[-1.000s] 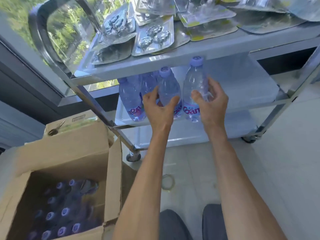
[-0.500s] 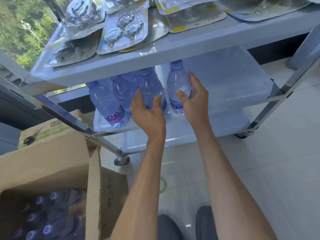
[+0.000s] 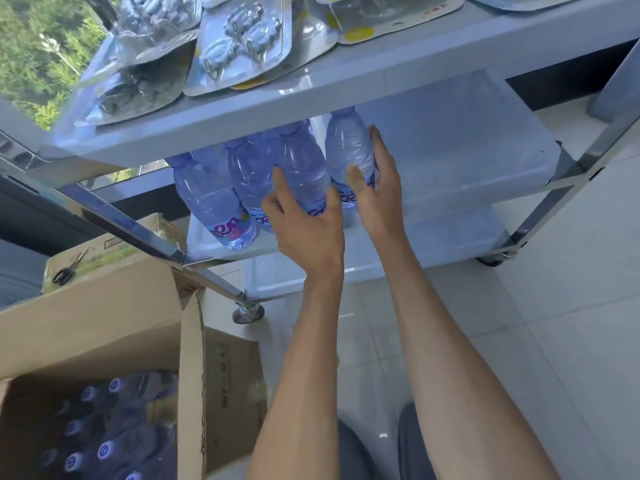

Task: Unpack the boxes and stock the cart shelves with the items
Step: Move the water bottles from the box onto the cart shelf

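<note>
Bottles (image 3: 301,174) upright on middle shelf (image 3: 467,161); tiled floor (image 3: 554,323).

Clear plastic water bottles (image 3: 214,202) with pale blue caps and pink-lettered labels stand upright, clustered at the left of the cart's grey middle shelf (image 3: 467,168). More capped bottles fill an open cardboard box (image 3: 104,320) on the floor.

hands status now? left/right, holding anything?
Left hand: open, fingers loosely spread against a water bottle on the middle shelf, no grip.
Right hand: open, fingers straight along the rightmost bottle, not curled round it.
</note>
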A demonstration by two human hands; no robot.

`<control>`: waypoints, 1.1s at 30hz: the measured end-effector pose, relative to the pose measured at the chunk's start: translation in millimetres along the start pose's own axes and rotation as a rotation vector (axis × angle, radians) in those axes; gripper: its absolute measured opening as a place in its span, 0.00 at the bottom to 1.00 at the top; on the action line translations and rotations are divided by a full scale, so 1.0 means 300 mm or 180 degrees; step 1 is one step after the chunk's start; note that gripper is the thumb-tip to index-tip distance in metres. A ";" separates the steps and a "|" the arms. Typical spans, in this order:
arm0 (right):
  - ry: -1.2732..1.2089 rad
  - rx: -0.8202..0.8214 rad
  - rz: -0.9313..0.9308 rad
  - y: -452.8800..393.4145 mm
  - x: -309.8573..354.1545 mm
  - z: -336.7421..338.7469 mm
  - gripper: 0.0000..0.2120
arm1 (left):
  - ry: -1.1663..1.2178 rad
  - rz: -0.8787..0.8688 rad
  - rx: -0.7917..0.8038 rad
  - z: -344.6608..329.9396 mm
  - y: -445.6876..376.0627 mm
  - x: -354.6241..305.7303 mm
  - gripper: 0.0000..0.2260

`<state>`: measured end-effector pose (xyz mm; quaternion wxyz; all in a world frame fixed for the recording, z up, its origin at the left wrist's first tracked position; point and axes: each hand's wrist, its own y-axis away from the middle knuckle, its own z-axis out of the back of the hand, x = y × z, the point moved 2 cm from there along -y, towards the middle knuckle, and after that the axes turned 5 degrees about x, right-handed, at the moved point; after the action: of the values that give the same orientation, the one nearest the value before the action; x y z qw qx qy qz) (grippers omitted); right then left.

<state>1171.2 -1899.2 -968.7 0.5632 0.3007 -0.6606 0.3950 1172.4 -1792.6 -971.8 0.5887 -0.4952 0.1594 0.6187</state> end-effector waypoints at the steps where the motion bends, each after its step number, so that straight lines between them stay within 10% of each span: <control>1: 0.0061 0.0056 -0.0036 0.004 -0.014 0.005 0.32 | -0.0090 0.0044 0.0088 0.000 -0.001 0.010 0.37; 33: 0.0982 -0.0095 -0.0186 -0.265 -0.133 -0.126 0.31 | 0.0794 -0.0147 -0.0448 0.099 -0.073 0.056 0.04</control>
<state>1264.6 -1908.9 -991.4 0.6737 0.2473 -0.5629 0.4101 1182.2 -1754.2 -963.1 0.5421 -0.6119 0.1761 0.5483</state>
